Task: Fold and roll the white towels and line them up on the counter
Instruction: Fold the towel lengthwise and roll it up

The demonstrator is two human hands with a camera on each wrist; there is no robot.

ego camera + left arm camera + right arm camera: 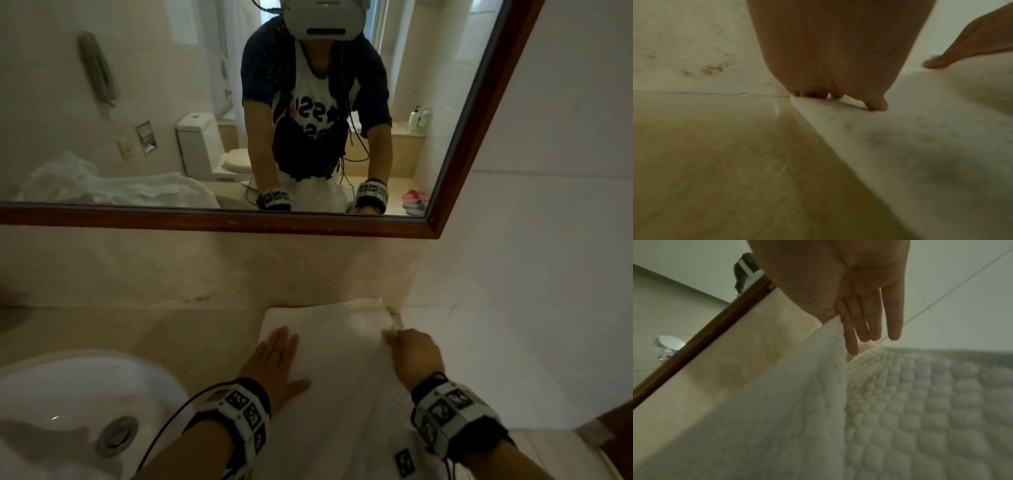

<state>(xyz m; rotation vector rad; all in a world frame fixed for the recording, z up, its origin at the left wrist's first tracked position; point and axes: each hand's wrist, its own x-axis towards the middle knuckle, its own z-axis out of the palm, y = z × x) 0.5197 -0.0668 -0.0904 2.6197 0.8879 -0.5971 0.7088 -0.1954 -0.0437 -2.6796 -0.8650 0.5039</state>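
Observation:
A white towel (329, 329) lies folded flat on the beige counter (137, 329), its far edge close to the back wall. My left hand (277, 359) rests flat on the towel's left part, fingers straight and pressing down. In the left wrist view the left hand (838, 97) has its fingertips at the left edge of the towel (920, 146). My right hand (397, 339) pinches the towel's right edge. The right wrist view shows my right hand (859, 331) lifting a flap of the towel (797, 402) between thumb and fingers.
A white sink (68, 394) with a metal drain (116, 435) sits at the left, close to my left forearm. A wood-framed mirror (239, 222) hangs above the counter. It reflects crumpled white towels (120, 188). A tiled wall (548, 240) closes the right side.

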